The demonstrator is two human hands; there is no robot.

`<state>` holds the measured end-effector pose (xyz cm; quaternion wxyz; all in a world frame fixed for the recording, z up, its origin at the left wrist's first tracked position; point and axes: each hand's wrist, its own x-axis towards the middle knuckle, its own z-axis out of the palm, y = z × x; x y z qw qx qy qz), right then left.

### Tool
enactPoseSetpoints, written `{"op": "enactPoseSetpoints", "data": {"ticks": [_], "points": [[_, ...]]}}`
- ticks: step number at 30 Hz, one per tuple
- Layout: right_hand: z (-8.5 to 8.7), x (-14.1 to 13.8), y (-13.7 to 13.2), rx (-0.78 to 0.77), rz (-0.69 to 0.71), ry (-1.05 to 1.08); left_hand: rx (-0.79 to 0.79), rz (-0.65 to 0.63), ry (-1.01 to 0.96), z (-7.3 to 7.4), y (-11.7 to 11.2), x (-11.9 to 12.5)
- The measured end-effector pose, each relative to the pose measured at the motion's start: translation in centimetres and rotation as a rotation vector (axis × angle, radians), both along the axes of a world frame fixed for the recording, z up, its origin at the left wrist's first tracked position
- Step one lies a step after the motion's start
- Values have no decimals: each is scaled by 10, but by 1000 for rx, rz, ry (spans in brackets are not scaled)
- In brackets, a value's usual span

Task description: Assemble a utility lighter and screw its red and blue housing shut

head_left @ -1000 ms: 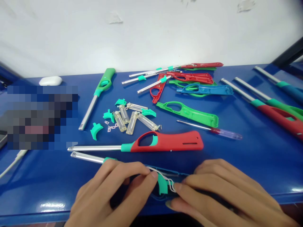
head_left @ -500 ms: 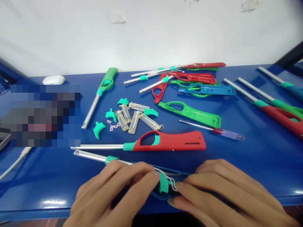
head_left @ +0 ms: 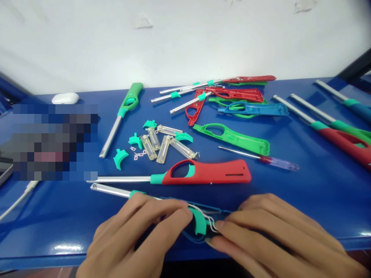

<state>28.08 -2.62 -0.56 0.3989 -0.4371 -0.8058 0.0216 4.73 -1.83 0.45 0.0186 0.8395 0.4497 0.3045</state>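
An opened gas lighter lies at the table's front edge, its metal tube (head_left: 111, 190) pointing left. Its blue handle shell (head_left: 197, 241) shows between my hands, with a teal trigger (head_left: 200, 223) and thin white wires (head_left: 209, 218) in it. My left hand (head_left: 139, 231) is closed over the lighter's front part, its thumb and fingertips beside the trigger. The fingers of my right hand (head_left: 269, 231) grip the lighter behind the trigger, one fingertip at the wires' bend and the thumb below by the shell's edge. Both hands cover much of the shell.
Just beyond lies a whole red lighter (head_left: 223, 172). Behind it are a screwdriver (head_left: 278, 162), a green shell half (head_left: 237, 141), clear fuel tanks (head_left: 164, 149) and loose teal triggers (head_left: 120, 157). Lighter parts (head_left: 234, 94) pile up at the back; whole lighters (head_left: 344, 144) lie right.
Hardly anything differs. My left fingertips have shifted slightly left, baring a little more of the trigger, and the right hand keeps its place.
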Motion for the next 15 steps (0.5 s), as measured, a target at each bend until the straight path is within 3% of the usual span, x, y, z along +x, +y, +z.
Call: {"op": "enactPoseSetpoints", "data": {"ticks": [15], "points": [[-1, -1, 4, 41, 21, 28, 32, 40, -3, -9, -6, -5]]}}
